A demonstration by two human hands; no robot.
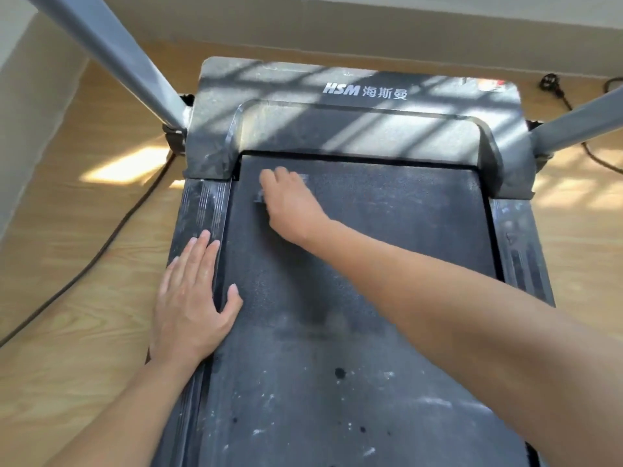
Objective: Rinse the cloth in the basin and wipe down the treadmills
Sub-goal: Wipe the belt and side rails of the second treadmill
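Observation:
A dusty black treadmill fills the view, its belt (371, 251) running toward me and its grey motor cover (354, 126) at the far end. My right hand (290, 203) is at the belt's far left corner and grips a small dark grey cloth (260, 199), which shows only as blurred edges under the fingers. Fingers straight, my left hand (192, 298) lies flat on the left side rail (205, 203), the thumb reaching onto the belt. No basin is in view.
Two grey uprights rise from the deck's front corners, the left upright (111, 52) and the right upright (580, 119). A black power cable (101, 251) trails over the wooden floor on the left. Another cable with a plug (553, 84) lies at the far right. White specks dot the near belt.

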